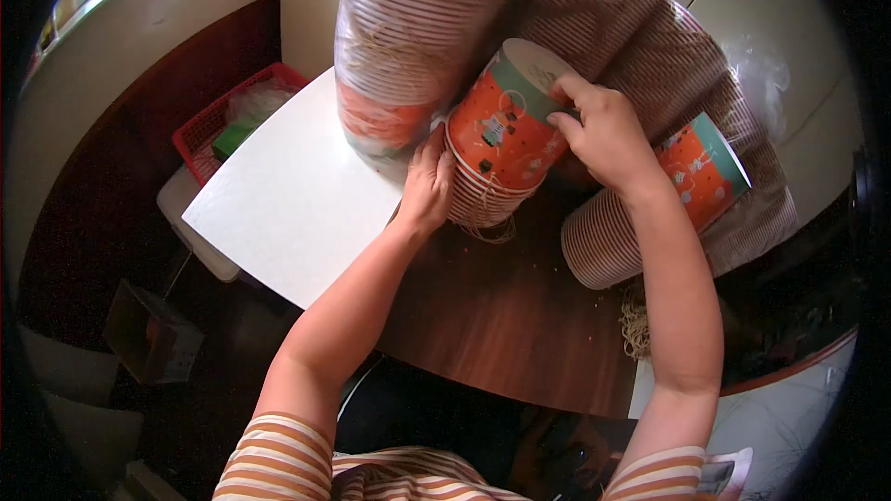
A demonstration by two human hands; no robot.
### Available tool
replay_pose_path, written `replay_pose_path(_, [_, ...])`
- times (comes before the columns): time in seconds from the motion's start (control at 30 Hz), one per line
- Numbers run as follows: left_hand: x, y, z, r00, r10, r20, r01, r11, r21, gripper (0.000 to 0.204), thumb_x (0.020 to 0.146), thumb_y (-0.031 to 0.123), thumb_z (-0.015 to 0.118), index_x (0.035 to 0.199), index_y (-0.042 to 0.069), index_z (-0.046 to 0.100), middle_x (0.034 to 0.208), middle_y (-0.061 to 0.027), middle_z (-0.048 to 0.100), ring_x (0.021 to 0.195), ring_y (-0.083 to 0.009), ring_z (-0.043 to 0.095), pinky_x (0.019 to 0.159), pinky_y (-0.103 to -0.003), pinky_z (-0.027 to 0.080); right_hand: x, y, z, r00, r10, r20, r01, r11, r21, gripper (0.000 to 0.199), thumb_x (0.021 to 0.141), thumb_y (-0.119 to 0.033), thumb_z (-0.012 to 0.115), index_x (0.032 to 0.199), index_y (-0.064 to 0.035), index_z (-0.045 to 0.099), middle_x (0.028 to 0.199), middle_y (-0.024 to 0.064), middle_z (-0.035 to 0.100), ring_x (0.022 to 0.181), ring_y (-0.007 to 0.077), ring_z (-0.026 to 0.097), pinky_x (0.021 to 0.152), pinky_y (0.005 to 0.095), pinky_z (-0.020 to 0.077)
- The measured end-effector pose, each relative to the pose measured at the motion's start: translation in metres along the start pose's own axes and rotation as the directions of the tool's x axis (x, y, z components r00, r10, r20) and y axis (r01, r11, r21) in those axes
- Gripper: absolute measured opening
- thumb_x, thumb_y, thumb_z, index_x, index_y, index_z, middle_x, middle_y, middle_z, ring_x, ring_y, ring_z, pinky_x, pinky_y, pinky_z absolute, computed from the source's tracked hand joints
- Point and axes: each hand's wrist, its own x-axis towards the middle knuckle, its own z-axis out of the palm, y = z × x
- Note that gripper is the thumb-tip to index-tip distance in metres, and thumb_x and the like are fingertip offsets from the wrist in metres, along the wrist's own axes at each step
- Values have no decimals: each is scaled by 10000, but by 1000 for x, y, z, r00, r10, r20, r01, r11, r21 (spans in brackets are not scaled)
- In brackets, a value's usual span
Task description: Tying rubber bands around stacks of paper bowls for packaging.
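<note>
In front of me an upside-down stack of paper tubs stands on the brown table. Its top paper tub is orange with a green band and small printed figures. My right hand grips the edge of that tub's pale base, the thumb on its side and the fingers over the base. Along the left side of the stack my left hand lies with its fingers stretched out, touching the tubs near their rims. Thin tan string lies at the foot of the stack.
A tall plastic-wrapped tub stack stands on the white board. More wrapped stacks lean behind. Another tub stack lies at the right, beside a string bundle. A red basket sits beyond the board.
</note>
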Motion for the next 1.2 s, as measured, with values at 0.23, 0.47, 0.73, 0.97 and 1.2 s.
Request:
replay_pose_path(0.23, [-1, 1, 3, 1000, -11, -17, 11, 1000, -5, 471, 937, 220, 360, 1343, -16, 313, 1326, -248, 376, 1246, -371, 338, 1047, -400, 249, -4, 1, 2, 1000, -3, -22, 3, 1000, -9, 222, 760, -82, 612, 959, -5, 548, 878, 213, 609, 845, 379, 586, 711, 407, 465])
replay_pose_path(0.47, [-2, 4, 1, 1000, -14, -10, 14, 1000, 1, 477, 929, 210, 368, 1340, -27, 313, 1329, -248, 371, 1248, -366, 338, 1053, -395, 244, -9, 3, 7, 1000, 25, -1, -25, 999, -21, 261, 758, -83, 614, 999, -16, 538, 937, 189, 612, 894, 373, 573, 768, 409, 460])
replay_pose_path(0.73, [-6, 4, -7, 998, -63, -11, 63, 998, -13, 503, 915, 223, 381, 1337, -41, 306, 1333, -260, 351, 1270, -365, 312, 1064, -391, 231, -86, -58, 24, 961, -50, -271, 119, 962, 244, 274, 696, -83, 683, 945, -41, 576, 1066, 152, 554, 1001, 326, 520, 888, 391, 417])
replay_pose_path(0.97, [-5, 16, -1, 987, -158, 9, 158, 987, 28, 512, 914, 258, 373, 1328, -40, 324, 1329, -263, 355, 1261, -366, 319, 1060, -390, 232, -144, -170, -9, 906, -351, 235, -222, 80, 972, 338, 817, -160, 617, 1107, -3, 545, 1109, 132, 561, 1006, 217, 544, 859, 314, 436])
replay_pose_path(1.2, [-4, 0, -13, 962, -229, -150, 234, 972, 17, 503, 919, 281, 392, 1300, -48, 366, 1307, -241, 403, 1236, -348, 361, 1041, -378, 260, -146, -202, -52, 868, -294, 400, -486, -337, 806, 235, 862, -140, 574, 1042, 9, 554, 946, 81, 594, 796, 134, 573, 711, 244, 478])
